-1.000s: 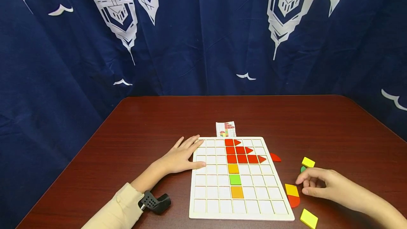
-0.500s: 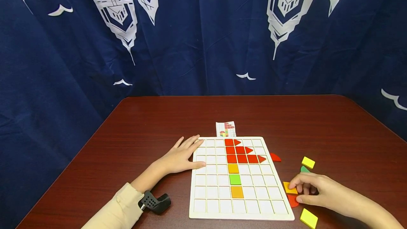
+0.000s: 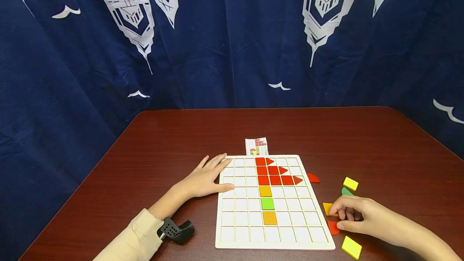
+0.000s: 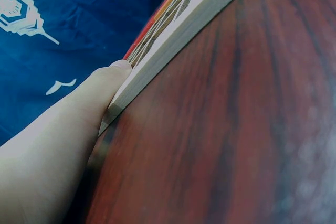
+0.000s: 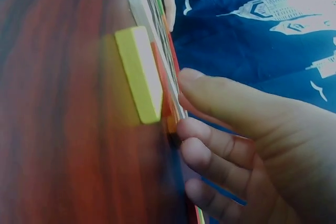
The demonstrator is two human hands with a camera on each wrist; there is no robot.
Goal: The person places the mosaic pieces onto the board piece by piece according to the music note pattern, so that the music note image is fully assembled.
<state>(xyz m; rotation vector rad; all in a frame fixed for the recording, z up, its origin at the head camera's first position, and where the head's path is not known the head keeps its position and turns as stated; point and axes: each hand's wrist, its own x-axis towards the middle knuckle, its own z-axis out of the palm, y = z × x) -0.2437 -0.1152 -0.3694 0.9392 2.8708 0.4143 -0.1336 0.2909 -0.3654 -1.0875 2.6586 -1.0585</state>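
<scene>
A white grid board (image 3: 243,235) lies on the table, carrying red squares and triangles, orange squares and a green square (image 3: 267,204). My left hand (image 3: 206,178) rests on its left edge with fingers spread; the left wrist view shows the thumb (image 4: 113,74) on the rim. Right of the board, my right hand (image 3: 362,214) touches an orange tile (image 3: 328,208) with its index fingertip. The thumb is by a rounded red piece (image 3: 332,227), apart from the index finger. Fingers are loosely bent; the hand partly covers both pieces. In the right wrist view, a yellow block (image 5: 137,77) lies beside the hand.
A small printed card (image 3: 256,146) with a coloured pattern lies behind the board. A red piece (image 3: 313,178) sits by the board's right edge. Farther right are a yellow block (image 3: 350,183) and a green piece (image 3: 346,191). Another yellow block (image 3: 351,247) lies nearer.
My right hand has moved left and slightly down onto the orange tile, which has turned and shifted a little. Over the last half second it barely moves. The left hand stays in place.
</scene>
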